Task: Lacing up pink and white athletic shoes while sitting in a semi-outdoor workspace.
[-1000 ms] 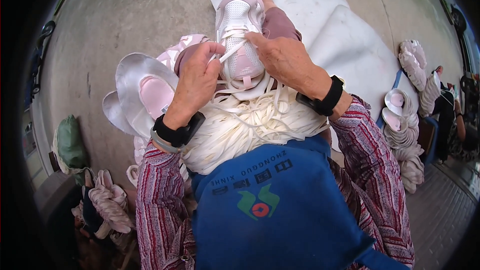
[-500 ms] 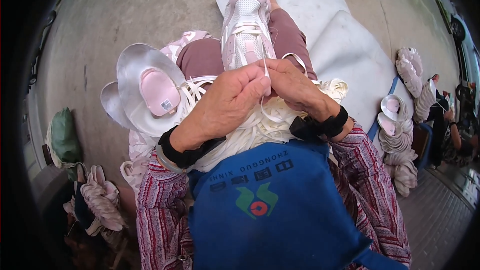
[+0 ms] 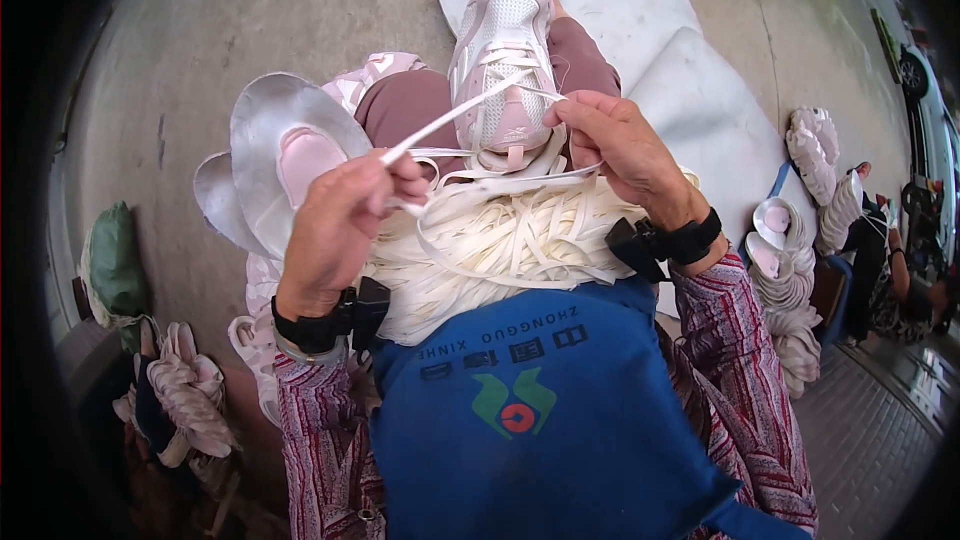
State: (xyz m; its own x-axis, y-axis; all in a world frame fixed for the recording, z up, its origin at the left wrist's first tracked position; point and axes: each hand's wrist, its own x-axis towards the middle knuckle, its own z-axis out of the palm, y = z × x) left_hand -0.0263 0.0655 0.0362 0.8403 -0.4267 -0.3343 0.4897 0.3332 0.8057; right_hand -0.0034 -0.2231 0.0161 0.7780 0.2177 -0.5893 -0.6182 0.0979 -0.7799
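A white and pink sneaker [image 3: 498, 28] rests between my thighs, its toe pointing away from me and its heel near my lap. White lace is threaded through the upper part of its eyelets. My left hand [image 3: 345, 215] is closed in a pinch on a flat white shoelace [image 3: 455, 118], which runs taut to the sneaker. On the other side, my right hand [image 3: 625, 152] pinches lace beside the sneaker's collar. More lace loops between both hands, above a heap of loose cream laces [image 3: 510, 240] on my blue apron [image 3: 560, 420].
Left of my thigh stand silvery-lined shoe pieces with pink insoles [image 3: 308, 162]. Stacked shoe uppers [image 3: 785, 270] lie at right, and bundled ones [image 3: 190, 390] at lower left beside a green sack [image 3: 118, 260]. A white sheet [image 3: 690, 90] covers floor at right. Another person [image 3: 895, 280] sits far right.
My hands have moved apart from their meeting point over the sneaker's heel. The left went left and the right went right, stretching lace between the left hand and the sneaker.
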